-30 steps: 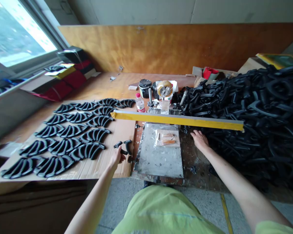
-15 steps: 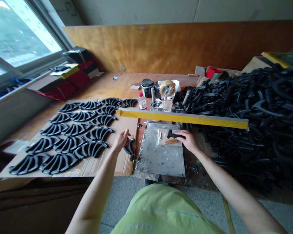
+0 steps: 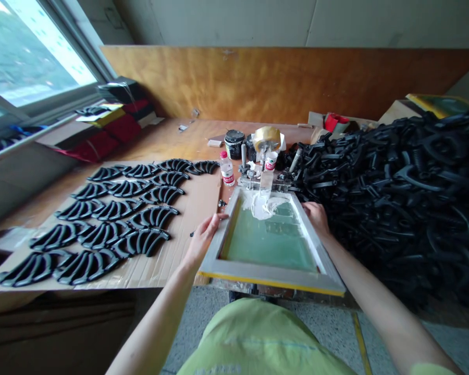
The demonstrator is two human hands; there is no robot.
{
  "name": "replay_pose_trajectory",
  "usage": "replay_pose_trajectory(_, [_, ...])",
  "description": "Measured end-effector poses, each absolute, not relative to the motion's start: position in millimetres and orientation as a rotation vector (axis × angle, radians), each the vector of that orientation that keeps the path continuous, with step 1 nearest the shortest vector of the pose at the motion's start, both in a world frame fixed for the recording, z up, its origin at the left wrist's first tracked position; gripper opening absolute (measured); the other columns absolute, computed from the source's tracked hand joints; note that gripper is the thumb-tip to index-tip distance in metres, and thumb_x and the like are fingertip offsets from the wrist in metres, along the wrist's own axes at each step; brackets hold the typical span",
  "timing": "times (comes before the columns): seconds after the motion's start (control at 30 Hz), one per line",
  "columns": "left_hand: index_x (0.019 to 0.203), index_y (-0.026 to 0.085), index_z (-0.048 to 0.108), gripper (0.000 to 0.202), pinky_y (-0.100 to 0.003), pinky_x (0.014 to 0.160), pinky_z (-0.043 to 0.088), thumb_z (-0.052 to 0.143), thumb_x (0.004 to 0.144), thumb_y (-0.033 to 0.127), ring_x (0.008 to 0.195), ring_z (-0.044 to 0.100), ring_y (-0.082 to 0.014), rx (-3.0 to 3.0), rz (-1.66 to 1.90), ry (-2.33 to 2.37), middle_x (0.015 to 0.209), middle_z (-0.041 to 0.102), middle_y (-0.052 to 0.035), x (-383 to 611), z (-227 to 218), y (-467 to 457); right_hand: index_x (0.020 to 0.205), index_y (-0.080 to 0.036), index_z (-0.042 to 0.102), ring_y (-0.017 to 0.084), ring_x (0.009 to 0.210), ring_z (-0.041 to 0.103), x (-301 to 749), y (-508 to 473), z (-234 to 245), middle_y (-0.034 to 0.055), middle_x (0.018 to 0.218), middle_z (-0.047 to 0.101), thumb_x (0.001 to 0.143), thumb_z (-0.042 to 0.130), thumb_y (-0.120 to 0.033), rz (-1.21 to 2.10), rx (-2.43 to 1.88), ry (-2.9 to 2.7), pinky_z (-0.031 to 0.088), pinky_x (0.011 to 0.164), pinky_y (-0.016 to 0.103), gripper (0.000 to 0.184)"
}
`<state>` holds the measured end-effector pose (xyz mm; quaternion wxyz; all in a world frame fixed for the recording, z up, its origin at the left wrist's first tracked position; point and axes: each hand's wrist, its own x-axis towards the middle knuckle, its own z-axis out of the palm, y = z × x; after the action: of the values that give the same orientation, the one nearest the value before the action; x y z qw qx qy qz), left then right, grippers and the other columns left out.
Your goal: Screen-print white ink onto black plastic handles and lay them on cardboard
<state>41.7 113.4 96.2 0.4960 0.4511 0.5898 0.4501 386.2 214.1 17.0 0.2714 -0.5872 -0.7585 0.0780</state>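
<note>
A screen-printing frame [image 3: 211,255] lies lowered in front of me, grey-rimmed with a green mesh [image 3: 266,245]. White ink and a clear squeegee [image 3: 266,185] are at the mesh's far end. My left hand [image 3: 206,234] grips the frame's left side, fingers at its edge. On the opposite side, my right hand [image 3: 316,216] is closed at the rim, its fingertips partly hidden. The plate under the screen is covered from view. To the left, curved black plastic handles [image 3: 113,208] lie in fanned rows on a cardboard sheet [image 3: 199,200].
A large heap of black plastic parts [image 3: 394,208] rises close on the right. Behind the screen stand a bottle with a red cap [image 3: 227,172], a dark tub [image 3: 234,143], a tape roll [image 3: 267,136] and a paper cup [image 3: 271,160]. Boxes [image 3: 101,130] sit by the window.
The raised screen has swung down over the plate, hiding the black handle my right hand was holding there. Both hands have moved to the frame's sides.
</note>
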Motion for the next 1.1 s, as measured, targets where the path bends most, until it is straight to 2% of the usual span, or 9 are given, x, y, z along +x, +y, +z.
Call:
replay_pose_trajectory(0.17, [0.141, 0.021, 0.039, 0.081, -0.021, 0.049, 0.040, 0.065, 0.072, 0.054, 0.054, 0.054, -0.0121, 0.946, 0.927, 1.409, 0.067, 0.060, 0.0026, 40.7, 17.3, 97.5, 0.126, -0.017, 0.053, 0.027, 0.116, 0.047, 338.6, 258.7, 52.3, 0.0128, 0.130, 0.048, 0.080, 0.059, -0.021, 0.007, -1.355, -2.130, 0.040, 0.099, 0.042, 0.046])
replay_pose_trajectory(0.23, [0.143, 0.022, 0.036, 0.081, -0.020, 0.049, 0.041, 0.064, 0.073, 0.053, 0.054, 0.053, -0.0115, 0.945, 0.926, 1.429, 0.069, 0.059, 0.0029, 42.2, -3.5, 98.1, 0.120, -0.015, 0.056, 0.027, 0.110, 0.049, 307.3, 268.8, 55.6, 0.0130, 0.119, 0.054, 0.079, 0.062, -0.019, 0.009, -1.323, -2.319, 0.043, 0.093, 0.039, 0.041])
replay_pose_trajectory(0.33, [0.141, 0.023, 0.039, 0.077, -0.020, 0.049, 0.041, 0.063, 0.074, 0.055, 0.055, 0.054, -0.0114, 0.946, 0.912, 1.455, 0.072, 0.061, 0.0022, 42.2, -19.0, 99.5, 0.097, -0.014, 0.062, 0.024, 0.091, 0.055, 282.3, 264.4, 46.5, 0.0107, 0.092, 0.062, 0.083, 0.056, -0.015, 0.088, -1.412, -2.524, 0.045, 0.079, 0.033, 0.015])
replay_pose_trajectory(0.4, [0.140, 0.022, 0.041, 0.077, -0.021, 0.050, 0.042, 0.063, 0.074, 0.055, 0.057, 0.056, -0.0120, 0.938, 0.914, 1.459, 0.075, 0.063, 0.0012, 41.4, -23.5, 99.7, 0.088, -0.015, 0.062, 0.022, 0.086, 0.055, 283.5, 248.5, 38.1, 0.0097, 0.085, 0.063, 0.083, 0.052, -0.013, 0.131, -1.368, -2.608, 0.043, 0.076, 0.031, 0.011])
replay_pose_trajectory(0.6, [0.135, 0.022, 0.048, 0.071, -0.023, 0.055, 0.046, 0.064, 0.073, 0.054, 0.065, 0.061, -0.0154, 0.940, 0.951, 1.503, 0.080, 0.067, -0.0015, 40.5, -28.9, 98.5, 0.081, -0.016, 0.062, 0.019, 0.084, 0.055, 308.6, 210.8, 44.2, 0.0060, 0.081, 0.063, 0.076, 0.053, -0.005, 0.299, -0.802, -2.835, 0.041, 0.074, 0.028, 0.016])
replay_pose_trajectory(0.7, [0.135, 0.021, 0.047, 0.070, -0.023, 0.057, 0.047, 0.063, 0.075, 0.054, 0.066, 0.062, -0.0158, 0.951, 0.947, 1.478, 0.082, 0.067, -0.0023, 40.4, -25.3, 97.9, 0.077, -0.018, 0.062, 0.018, 0.077, 0.056, 305.2, 214.8, 47.5, 0.0034, 0.077, 0.063, 0.077, 0.056, -0.009, 0.360, -0.862, -2.771, 0.041, 0.070, 0.027, 0.011])
replay_pose_trajectory(0.9, [0.136, 0.021, 0.043, 0.073, -0.023, 0.055, 0.047, 0.064, 0.074, 0.053, 0.067, 0.063, -0.0161, 0.909, 0.946, 1.427, 0.082, 0.067, -0.0026, 41.4, -16.5, 97.2, 0.098, -0.015, 0.064, 0.022, 0.101, 0.055, 306.0, 189.8, 21.8, 0.0096, 0.098, 0.065, 0.080, 0.049, -0.004, 0.238, -0.836, -2.605, 0.044, 0.086, 0.033, 0.026])
replay_pose_trajectory(1.03, [0.137, 0.019, 0.041, 0.076, -0.022, 0.054, 0.046, 0.065, 0.073, 0.052, 0.063, 0.061, -0.0152, 0.891, 0.945, 1.400, 0.079, 0.067, -0.0023, 40.8, -7.4, 97.9, 0.099, -0.020, 0.065, 0.019, 0.087, 0.059, 303.6, 197.2, 31.8, 0.0051, 0.090, 0.066, 0.085, 0.057, -0.018, 0.298, -0.938, -2.545, 0.046, 0.079, 0.030, 0.017])
replay_pose_trajectory(1.1, [0.139, 0.019, 0.039, 0.079, -0.022, 0.053, 0.044, 0.066, 0.073, 0.052, 0.061, 0.060, -0.0146, 0.907, 0.932, 1.371, 0.075, 0.066, -0.0012, 38.7, 7.0, 98.6, 0.114, -0.025, 0.061, 0.018, 0.086, 0.061, 296.8, 220.3, 46.3, 0.0037, 0.097, 0.067, 0.083, 0.063, -0.024, 0.288, -1.104, -2.458, 0.047, 0.077, 0.029, 0.030])
